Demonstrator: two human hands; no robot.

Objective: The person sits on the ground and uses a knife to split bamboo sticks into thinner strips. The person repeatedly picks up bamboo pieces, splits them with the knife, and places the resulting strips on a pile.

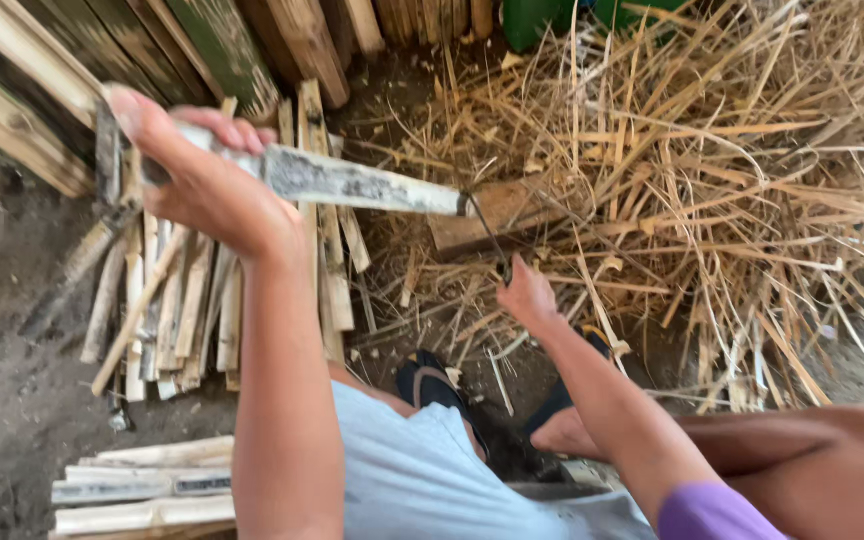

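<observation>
Head view: left hand [202,185], upper left of the frame, is raised on an outstretched forearm. Its fingers [237,130] are closed around the handle end of a long flat grey metal blade [352,182], which runs level from the hand toward the frame centre. The blade surface is dull and mottled; its far tip ends just above a pale rectangular wooden block [497,215] lying at the centre of the frame.

Right hand [527,295], just below frame centre, is closed around the lower end of a thin dark bamboo sliver [487,235]. The sliver rises at a slant from this hand to the tip of the blade, where the two appear to touch. The right forearm extends to the lower right, ending in a purple sleeve [712,510].

Pale split bamboo slats [177,310] lie bundled on the dark earth floor [2,350] at centre left, below the raised hand. Three further pale slats [142,485] lie side by side at the lower left. A large loose heap of dry straw-coloured bamboo shavings [712,190] fills the upper right. Dark sandals [432,385] on the person's feet show at bottom centre, beside a light blue garment [412,470].
</observation>
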